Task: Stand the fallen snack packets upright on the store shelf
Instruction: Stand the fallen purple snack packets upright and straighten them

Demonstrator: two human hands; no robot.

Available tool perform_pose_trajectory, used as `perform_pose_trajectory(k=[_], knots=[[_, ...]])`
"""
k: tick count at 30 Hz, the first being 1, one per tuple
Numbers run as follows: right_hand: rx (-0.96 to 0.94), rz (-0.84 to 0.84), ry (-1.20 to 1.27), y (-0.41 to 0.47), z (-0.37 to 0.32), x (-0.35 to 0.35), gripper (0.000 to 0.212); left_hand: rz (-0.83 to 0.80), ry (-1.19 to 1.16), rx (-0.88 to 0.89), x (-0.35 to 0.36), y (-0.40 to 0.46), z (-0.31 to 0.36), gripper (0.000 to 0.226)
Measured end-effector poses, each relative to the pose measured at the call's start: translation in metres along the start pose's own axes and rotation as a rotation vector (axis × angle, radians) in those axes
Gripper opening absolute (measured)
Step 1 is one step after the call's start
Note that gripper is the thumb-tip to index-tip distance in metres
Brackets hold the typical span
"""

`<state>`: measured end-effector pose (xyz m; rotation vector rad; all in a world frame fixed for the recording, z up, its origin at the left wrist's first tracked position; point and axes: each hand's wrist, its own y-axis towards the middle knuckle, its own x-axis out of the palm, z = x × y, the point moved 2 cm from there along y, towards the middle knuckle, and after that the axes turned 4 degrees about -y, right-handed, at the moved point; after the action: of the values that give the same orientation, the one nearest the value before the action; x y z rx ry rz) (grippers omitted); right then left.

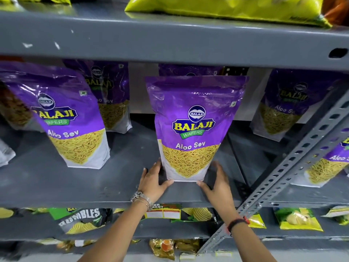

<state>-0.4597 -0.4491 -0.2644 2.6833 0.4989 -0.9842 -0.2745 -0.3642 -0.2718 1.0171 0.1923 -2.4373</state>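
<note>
On grey metal shelf (75, 186), glossy purple pouch (192, 129) upright between flat, straight-fingered left hand (154, 183) and right hand (217, 183).

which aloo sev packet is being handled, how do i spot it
On the grey middle shelf stands a row of purple Aloo Sev packets. Take the centre packet at the front. Only it has the left hand and right hand flanking its base.
</note>
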Motion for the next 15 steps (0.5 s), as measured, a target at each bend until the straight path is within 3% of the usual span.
perform_pose_trajectory(k=[2,4,9,12,15], knots=[[-0.097,0.193,-0.003,-0.017,-0.011,-0.004,0.063,0.064,-0.079,0.019,-0.006,-0.006,-0.001,0.078],[-0.286,0.291,-0.059,-0.031,-0.031,-0.002,0.051,0.192,-0.035,0.11,-0.016,-0.012,-0.008,0.073],[-0.629,0.116,-0.144,-0.034,-0.091,0.054,0.036,0.425,0.119,0.245,-0.077,-0.025,-0.06,0.055],[-0.575,-0.014,-0.073,-0.022,-0.123,0.102,0.04,0.563,0.069,0.164,-0.128,-0.033,-0.095,0.066],[-0.36,-0.171,0.031,-0.004,-0.151,0.152,0.059,0.551,0.074,-0.008,-0.177,-0.029,-0.143,0.098]])
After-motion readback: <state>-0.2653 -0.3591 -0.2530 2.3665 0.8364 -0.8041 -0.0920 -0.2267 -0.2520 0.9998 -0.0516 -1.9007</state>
